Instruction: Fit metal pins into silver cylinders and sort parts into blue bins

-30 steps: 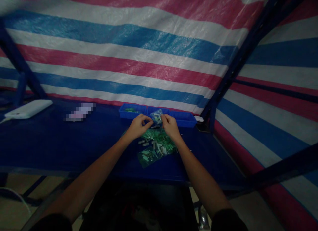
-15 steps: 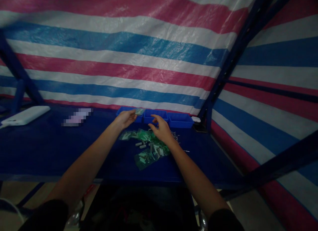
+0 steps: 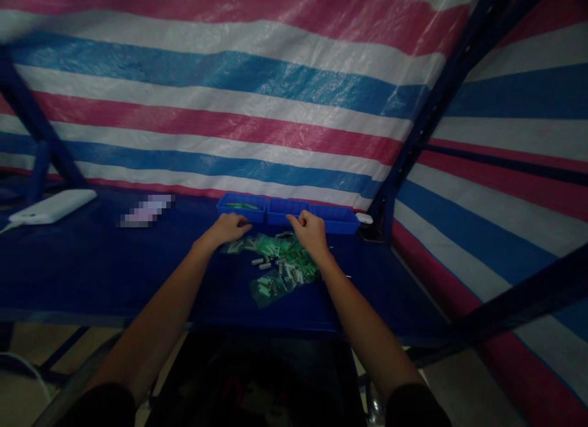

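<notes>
My left hand (image 3: 229, 227) hangs low in front of the left blue bin (image 3: 221, 207), at the left end of a pile of small parts. Its fingers are loosely bent, with nothing visible in them. A flat green packet (image 3: 242, 205) lies in that bin. My right hand (image 3: 312, 233) is over the pile's right side, in front of the middle bin (image 3: 278, 219). Its fingers curl inward; whatever they hold, if anything, is hidden. Between my hands lie green-tinted clear plastic bags (image 3: 271, 246) of small pale pieces. A similar bag (image 3: 267, 288) lies closer to me, and loose metal cylinders (image 3: 258, 261) are beside it.
A third blue bin (image 3: 340, 222) joins the row on the right. Past it are a small white case (image 3: 365, 219) and a dark flat object (image 3: 371, 233). A white device with a cable (image 3: 54, 207) and a blurred-out flat item (image 3: 147, 211) lie left. Striped sheeting backs the blue table.
The packet that my left hand held over the left bin now lies inside it. My left hand has dropped back toward the pile. My right hand's fingers have curled in.
</notes>
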{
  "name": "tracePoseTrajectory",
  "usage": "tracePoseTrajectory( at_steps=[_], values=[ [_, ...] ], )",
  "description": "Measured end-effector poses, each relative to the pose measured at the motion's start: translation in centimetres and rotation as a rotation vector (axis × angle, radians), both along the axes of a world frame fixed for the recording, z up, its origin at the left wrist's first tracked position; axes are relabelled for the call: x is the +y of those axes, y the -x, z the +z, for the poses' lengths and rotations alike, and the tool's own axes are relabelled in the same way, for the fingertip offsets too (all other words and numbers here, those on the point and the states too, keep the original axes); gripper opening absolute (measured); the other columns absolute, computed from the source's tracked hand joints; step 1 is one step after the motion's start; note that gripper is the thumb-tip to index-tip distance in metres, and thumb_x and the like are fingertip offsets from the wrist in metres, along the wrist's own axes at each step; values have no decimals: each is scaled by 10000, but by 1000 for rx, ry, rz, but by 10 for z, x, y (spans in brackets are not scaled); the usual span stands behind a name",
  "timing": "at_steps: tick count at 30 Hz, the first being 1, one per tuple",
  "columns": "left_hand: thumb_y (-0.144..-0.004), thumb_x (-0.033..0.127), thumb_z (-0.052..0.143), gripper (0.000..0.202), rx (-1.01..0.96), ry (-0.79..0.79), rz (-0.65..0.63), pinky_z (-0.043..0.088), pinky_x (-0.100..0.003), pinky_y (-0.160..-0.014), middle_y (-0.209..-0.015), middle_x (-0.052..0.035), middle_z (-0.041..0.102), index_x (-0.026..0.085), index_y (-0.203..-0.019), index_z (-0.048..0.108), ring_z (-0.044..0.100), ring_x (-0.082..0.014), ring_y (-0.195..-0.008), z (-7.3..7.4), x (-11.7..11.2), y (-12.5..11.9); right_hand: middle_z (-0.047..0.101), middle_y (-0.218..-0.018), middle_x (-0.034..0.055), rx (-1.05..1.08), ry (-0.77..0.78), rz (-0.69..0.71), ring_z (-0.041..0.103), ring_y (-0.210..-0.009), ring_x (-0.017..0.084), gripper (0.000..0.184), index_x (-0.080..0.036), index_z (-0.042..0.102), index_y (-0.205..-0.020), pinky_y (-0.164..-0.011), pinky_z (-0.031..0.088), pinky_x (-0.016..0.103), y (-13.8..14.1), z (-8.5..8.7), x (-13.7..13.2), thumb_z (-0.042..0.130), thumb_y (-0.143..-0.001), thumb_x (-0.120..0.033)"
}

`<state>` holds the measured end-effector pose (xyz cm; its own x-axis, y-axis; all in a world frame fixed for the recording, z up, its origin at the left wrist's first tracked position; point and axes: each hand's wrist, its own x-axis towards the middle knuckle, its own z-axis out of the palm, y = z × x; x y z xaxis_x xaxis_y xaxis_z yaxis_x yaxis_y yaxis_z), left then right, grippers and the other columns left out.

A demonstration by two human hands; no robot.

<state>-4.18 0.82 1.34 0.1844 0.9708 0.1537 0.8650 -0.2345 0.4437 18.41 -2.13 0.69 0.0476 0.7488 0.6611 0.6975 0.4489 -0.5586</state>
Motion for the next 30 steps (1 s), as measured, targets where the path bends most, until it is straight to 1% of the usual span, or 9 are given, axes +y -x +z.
tracePoseTrajectory(
  at_steps=[5, 11, 13, 16, 19, 22, 24, 26, 30],
  values=[
    [-501, 425, 691, 300, 40, 56, -91, 396, -329, -833, -911, -99, 656, 215, -716, 685, 527, -285, -968, -6, -4, 3, 471, -529, -54, -81, 105, 152, 416, -497, 98, 210, -200, 504, -643, -512, 268, 217, 6, -10, 2, 544, -767, -365],
    [-592, 295, 644, 91, -73, 163, 56, 407, -246, -623, -686, -46, 642, 212, -626, 658, 573, -199, -724, -4, -1, 5, 543, -617, -13, -188, 127, 269, 483, -586, 115, 177, -184, 586, -682, -564, 319, 227, 23, -10, -8, 541, -779, -325],
    [-655, 282, 598, 99, -169, 47, 88, 393, -234, -592, -678, -37, 630, 193, -666, 640, 556, -162, -644, 1, -1, 6, 555, -638, 0, -160, 125, 286, 493, -611, 120, 211, -177, 604, -667, -587, 332, 234, 27, -9, -10, 530, -785, -335],
    [-739, 272, 530, 126, -340, -322, 53, 387, -226, -599, -703, -26, 593, 170, -767, 597, 519, -132, -629, 10, -7, 0, 569, -608, 12, 47, 246, 316, 508, -596, 123, 383, -168, 633, -653, -568, 338, 236, 30, -8, -10, 454, -809, -468],
    [-785, 261, 499, 117, -444, -553, -68, 386, -221, -587, -711, -13, 538, 160, -798, 557, 481, -118, -620, 14, -18, -15, 558, -543, 20, 406, 459, 415, 507, -520, 115, 604, -154, 642, -657, -497, 323, 225, 32, -6, -8, 321, -782, -649],
    [-810, 235, 491, 104, -413, -631, -281, 404, -225, -619, -758, -20, 515, 155, -785, 553, 492, -124, -689, 12, -28, -32, 546, -513, 21, 678, 558, 558, 480, -454, 104, 669, -150, 620, -640, -447, 295, 220, 30, -3, -5, 268, -743, -710],
    [-822, 214, 486, 104, -348, -651, -421, 417, -239, -677, -805, -29, 513, 156, -797, 570, 505, -133, -760, 9, -33, -41, 541, -504, 11, 743, 534, 564, 465, -442, 103, 573, -156, 594, -616, -443, 293, 220, 27, -2, -4, 357, -729, -666],
    [-830, 219, 486, 122, -295, -649, -494, 419, -255, -714, -828, -33, 509, 164, -813, 594, 508, -138, -792, 6, -34, -45, 527, -492, -6, 715, 472, 488, 455, -450, 107, 440, -165, 560, -586, -447, 298, 222, 24, -2, -2, 450, -719, -570],
    [-833, 333, 483, 229, -303, -508, -449, 409, -260, -687, -769, -27, 526, 162, -807, 632, 513, -138, -723, 3, -33, -49, 508, -529, -16, 326, 189, 289, 445, -516, 120, 322, -173, 550, -597, -514, 335, 237, 20, -4, -3, 428, -792, -397]
  ],
)
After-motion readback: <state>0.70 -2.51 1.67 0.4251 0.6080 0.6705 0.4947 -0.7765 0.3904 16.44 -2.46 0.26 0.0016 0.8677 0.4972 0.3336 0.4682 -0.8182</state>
